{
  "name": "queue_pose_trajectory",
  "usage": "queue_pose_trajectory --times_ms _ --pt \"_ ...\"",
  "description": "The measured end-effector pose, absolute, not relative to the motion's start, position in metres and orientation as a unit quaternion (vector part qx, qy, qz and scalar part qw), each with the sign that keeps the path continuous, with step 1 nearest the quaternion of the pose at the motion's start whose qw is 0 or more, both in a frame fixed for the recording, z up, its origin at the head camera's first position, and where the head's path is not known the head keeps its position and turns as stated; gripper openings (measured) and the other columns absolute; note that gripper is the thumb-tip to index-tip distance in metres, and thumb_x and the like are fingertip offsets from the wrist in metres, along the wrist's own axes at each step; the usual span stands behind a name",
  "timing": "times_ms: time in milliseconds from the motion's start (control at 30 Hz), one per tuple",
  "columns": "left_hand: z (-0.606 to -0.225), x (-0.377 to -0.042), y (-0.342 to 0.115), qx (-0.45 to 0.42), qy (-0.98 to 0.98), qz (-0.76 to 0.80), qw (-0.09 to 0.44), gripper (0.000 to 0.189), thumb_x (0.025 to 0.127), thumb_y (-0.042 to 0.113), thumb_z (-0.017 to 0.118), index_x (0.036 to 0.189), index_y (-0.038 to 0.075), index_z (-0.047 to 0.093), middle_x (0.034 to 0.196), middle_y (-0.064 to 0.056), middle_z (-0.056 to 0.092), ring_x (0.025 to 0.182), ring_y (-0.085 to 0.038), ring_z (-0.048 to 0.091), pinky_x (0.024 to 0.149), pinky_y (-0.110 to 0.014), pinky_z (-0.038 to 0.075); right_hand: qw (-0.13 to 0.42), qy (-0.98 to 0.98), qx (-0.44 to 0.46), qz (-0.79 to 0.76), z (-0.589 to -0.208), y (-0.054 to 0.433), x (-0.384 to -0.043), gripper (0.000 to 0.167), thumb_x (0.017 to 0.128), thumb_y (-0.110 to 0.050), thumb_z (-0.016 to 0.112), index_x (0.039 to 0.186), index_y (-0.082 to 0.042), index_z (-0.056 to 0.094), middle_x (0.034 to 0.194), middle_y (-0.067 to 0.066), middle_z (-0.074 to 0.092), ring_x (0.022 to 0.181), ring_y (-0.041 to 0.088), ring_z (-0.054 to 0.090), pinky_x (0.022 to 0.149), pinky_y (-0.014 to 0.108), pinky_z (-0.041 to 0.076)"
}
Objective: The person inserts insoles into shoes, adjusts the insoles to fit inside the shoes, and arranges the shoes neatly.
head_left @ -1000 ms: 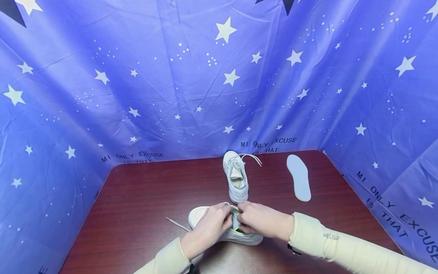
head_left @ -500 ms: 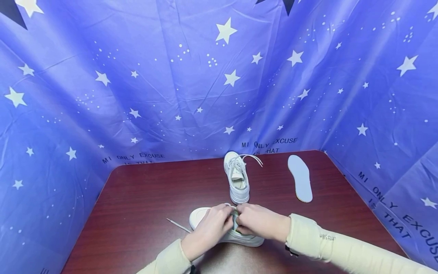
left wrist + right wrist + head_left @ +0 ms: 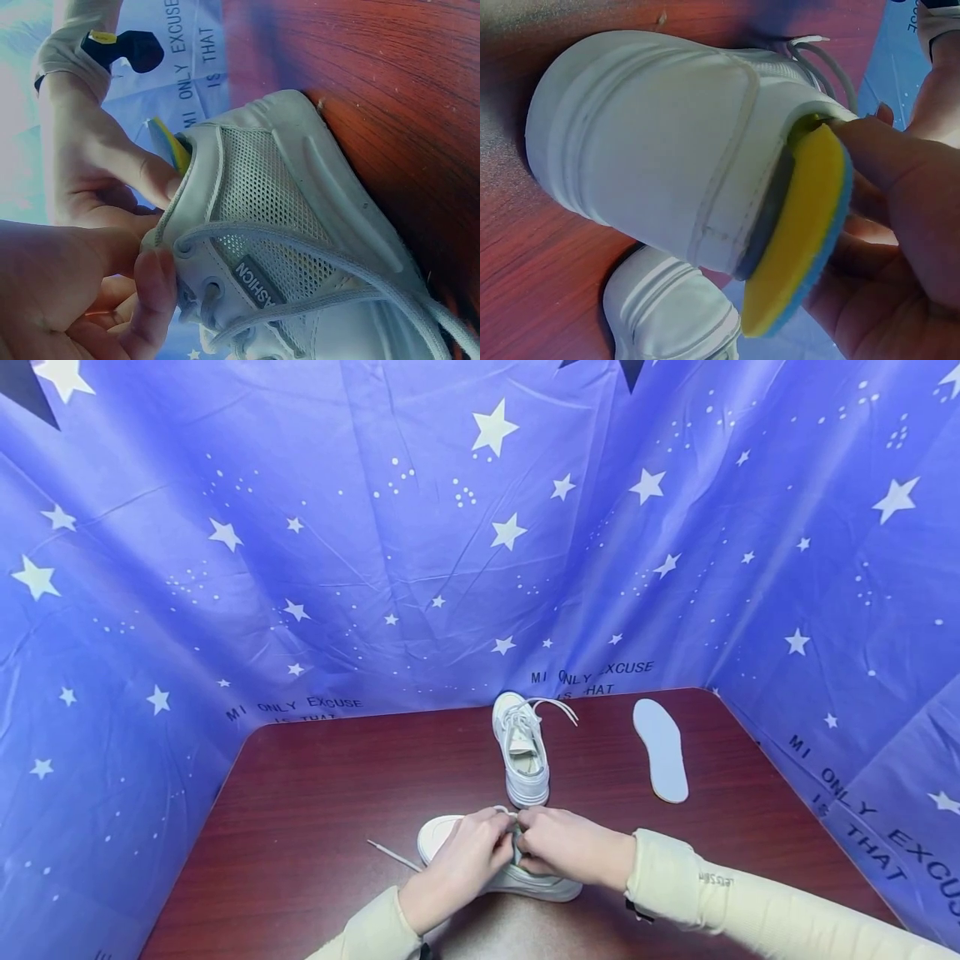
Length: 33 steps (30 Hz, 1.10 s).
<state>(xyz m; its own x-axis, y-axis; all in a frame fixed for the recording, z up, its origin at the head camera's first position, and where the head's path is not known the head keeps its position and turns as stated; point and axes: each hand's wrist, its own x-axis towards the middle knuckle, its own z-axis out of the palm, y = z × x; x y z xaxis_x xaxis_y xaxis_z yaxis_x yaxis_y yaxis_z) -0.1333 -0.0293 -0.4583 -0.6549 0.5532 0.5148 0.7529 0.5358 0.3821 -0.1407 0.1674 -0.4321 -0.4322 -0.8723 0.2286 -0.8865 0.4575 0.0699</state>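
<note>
A white lace-up sneaker lies under both hands in the head view, toe to the left. My left hand pinches the edge of its opening near the top eyelets; the left wrist view shows this hand's curled fingers there. At the heel end, my right hand grips an insole with a yellow underside and blue upper face. The insole's heel end sticks out above the sneaker's back collar, and its front part is hidden inside. The right thumb reaches to the opening beside it.
A second white sneaker stands just beyond the hands, its laces trailing right. Another insole, pale side up, lies at the table's back right. A loose lace extends left on the red-brown table. Blue star-printed cloth surrounds the table.
My right hand has shifted slightly left, closer to the left hand, and less of the insole shows between them. The left hand keeps its hold on the sneaker.
</note>
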Motion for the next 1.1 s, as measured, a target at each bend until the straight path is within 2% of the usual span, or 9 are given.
queue_pose_trajectory --times_ms 300,700,867,1100 --pt "-0.458 -0.132 -0.029 -0.368 -0.87 -0.29 0.154 0.015 0.083 -0.004 0.072 0.084 0.01 0.068 0.076 0.004 0.058 0.065 -0.001 0.046 0.057 -0.015 0.043 0.112 -0.86 0.498 0.002 -0.427 0.171 -0.136 0.021 0.085 -0.025 0.082 0.073 -0.02 0.065 0.075 -0.007 0.053 0.067 0.009 0.054 0.06 0.021 0.045" --pt "-0.459 -0.132 -0.029 -0.368 -0.87 -0.291 0.153 0.018 0.082 -0.004 0.071 0.078 0.011 0.062 0.072 0.005 0.053 0.062 -0.002 0.043 0.055 -0.015 0.04 0.08 -0.865 0.496 -0.001 -0.414 0.181 -0.132 0.018 0.084 -0.026 0.084 0.081 -0.019 0.069 0.084 -0.008 0.053 0.076 0.009 0.054 0.065 0.024 0.049" --pt "-0.458 -0.133 -0.03 -0.369 -0.869 -0.296 0.147 0.016 0.082 -0.004 0.07 0.078 0.011 0.064 0.071 0.006 0.05 0.062 -0.001 0.041 0.054 -0.014 0.039 0.066 -0.875 0.478 -0.021 -0.408 0.187 -0.132 0.022 0.081 -0.032 0.087 0.083 -0.019 0.07 0.086 -0.007 0.055 0.078 0.01 0.054 0.067 0.025 0.05" --pt "-0.458 -0.133 -0.03 -0.365 -0.871 -0.298 0.141 0.017 0.083 -0.003 0.07 0.078 0.011 0.063 0.071 0.007 0.049 0.061 -0.001 0.041 0.054 -0.014 0.038 0.044 -0.89 0.453 -0.036 -0.406 0.193 -0.129 0.037 0.072 -0.041 0.091 0.088 -0.018 0.066 0.08 -0.007 0.052 0.073 0.012 0.049 0.063 0.026 0.047"
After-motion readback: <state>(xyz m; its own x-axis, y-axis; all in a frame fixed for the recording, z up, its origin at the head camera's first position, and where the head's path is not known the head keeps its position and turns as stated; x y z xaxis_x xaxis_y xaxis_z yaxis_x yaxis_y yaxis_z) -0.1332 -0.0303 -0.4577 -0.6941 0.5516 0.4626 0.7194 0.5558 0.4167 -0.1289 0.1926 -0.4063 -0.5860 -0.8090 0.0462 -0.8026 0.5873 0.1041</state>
